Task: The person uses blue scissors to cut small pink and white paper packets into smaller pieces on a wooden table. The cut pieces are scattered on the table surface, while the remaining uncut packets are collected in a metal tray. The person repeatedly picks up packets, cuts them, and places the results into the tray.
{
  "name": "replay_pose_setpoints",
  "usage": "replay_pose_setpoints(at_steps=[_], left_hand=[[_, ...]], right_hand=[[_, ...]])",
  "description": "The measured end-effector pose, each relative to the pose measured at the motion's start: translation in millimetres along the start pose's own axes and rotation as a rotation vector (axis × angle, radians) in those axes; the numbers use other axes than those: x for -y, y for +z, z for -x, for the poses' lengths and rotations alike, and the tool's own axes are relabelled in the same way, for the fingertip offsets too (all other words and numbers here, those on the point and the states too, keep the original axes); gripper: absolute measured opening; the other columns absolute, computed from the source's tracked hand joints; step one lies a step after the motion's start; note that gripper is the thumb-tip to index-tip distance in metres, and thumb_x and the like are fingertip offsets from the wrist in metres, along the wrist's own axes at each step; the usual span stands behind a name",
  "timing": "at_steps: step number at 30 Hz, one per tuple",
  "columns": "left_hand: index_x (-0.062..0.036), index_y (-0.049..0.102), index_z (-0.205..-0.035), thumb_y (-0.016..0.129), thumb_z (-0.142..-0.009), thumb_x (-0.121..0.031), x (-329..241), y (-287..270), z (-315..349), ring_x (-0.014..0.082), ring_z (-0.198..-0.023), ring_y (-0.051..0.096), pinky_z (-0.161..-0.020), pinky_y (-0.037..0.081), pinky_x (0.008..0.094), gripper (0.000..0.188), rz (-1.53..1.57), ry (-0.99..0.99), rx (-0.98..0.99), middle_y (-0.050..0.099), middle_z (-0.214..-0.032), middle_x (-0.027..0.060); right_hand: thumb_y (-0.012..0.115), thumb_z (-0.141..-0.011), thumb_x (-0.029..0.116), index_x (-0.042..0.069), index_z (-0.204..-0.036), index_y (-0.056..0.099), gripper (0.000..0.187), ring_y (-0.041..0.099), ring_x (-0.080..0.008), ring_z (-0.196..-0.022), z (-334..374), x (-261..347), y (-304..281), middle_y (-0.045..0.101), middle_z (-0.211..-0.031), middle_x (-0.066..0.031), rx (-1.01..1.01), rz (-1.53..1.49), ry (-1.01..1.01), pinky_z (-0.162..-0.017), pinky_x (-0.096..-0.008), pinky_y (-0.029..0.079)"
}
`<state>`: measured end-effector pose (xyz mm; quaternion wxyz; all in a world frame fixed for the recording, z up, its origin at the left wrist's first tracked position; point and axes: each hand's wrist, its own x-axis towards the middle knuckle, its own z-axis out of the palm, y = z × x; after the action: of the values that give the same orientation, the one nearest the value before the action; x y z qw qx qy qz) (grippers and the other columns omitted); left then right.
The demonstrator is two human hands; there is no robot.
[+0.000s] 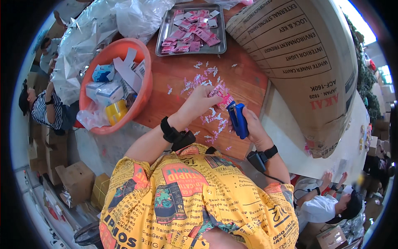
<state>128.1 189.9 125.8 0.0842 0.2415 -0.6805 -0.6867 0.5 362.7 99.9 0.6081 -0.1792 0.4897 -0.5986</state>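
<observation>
Over the wooden table my left hand point(198, 101) pinches a small pink printed packet point(221, 93) between thumb and fingers. A blue stapler point(238, 120) is gripped in my right hand point(256, 129), its front end meeting the packet's lower right edge. Whether its jaws are pressed together I cannot tell. Small pink and white paper pieces point(199, 81) lie scattered on the wood around and beneath both hands. Beyond them, a metal tray point(219, 27) holds a heap of similar pink packets point(194, 34).
An orange basin point(146, 62) with boxes, tape and paper stands at left on the wooden table point(244, 74). Clear plastic bags point(139, 18) lie behind it. A large cardboard sheet point(290, 54) rises at right. Other people point(52, 110) work at both sides; cartons point(78, 180) stand at lower left.
</observation>
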Motion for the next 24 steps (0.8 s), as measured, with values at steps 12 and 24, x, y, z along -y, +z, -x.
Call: replay_pose_setpoints(at_steps=[12,24], left_hand=[[0.0018,0.059,-0.069,0.059,-0.073,-0.014,13.1,6.3,0.3,0.0076,-0.05,0.047,-0.045,0.038,0.0262,0.016,-0.036,0.113,-0.022,0.053,-0.054,0.0028],[0.0005,0.058,-0.077,0.058,-0.078,-0.011,7.2,7.5,6.2,0.0064,-0.055,0.049,-0.049,0.04,0.0239,0.011,-0.163,0.147,0.002,0.054,-0.062,0.0014]], right_hand=[[0.041,-0.091,0.045,0.003,-0.098,0.053,0.044,0.056,-0.0104,-0.062,-2.8,7.9,7.0,0.058,-0.078,-0.0047,0.055,0.22,0.024,-0.053,-0.0215,0.045],[0.041,-0.088,0.053,0.001,-0.096,0.055,0.054,0.059,-0.0126,-0.06,-1.0,9.6,13.9,0.061,-0.077,-0.0083,0.017,0.384,-0.015,-0.054,-0.0229,0.047]])
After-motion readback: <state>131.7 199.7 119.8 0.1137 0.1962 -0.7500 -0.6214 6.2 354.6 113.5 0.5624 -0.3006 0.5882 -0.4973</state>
